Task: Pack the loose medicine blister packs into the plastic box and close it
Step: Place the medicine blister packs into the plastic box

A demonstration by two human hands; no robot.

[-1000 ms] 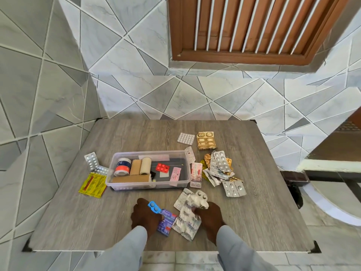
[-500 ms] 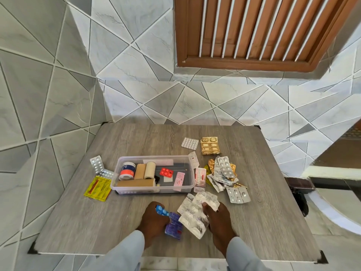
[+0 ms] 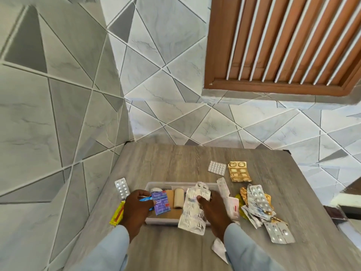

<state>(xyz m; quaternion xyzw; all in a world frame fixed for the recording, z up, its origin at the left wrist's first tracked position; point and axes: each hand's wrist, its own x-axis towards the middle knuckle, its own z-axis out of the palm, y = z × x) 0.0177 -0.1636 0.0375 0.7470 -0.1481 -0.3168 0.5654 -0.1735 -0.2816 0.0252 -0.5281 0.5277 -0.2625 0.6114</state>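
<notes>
Two handfuls over the plastic box [image 3: 156, 185]: left hand [image 3: 136, 207] pinches a blue-purple pack [image 3: 160, 202], right hand [image 3: 213, 208] grips silver blister sheets [image 3: 192, 210] (loading step, I'd say). Next: let go inside, then fetch the pile [image 3: 257, 204] on the table's [image 3: 175, 159] right

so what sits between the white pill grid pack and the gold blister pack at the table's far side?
Nothing: in the head view a bare strip of table separates the white pill grid pack from the gold blister pack; they lie side by side, not touching.

Grey table [image 3: 175, 157], tiled wall [image 3: 58, 85], louvred shutter [image 3: 283, 42]
</notes>
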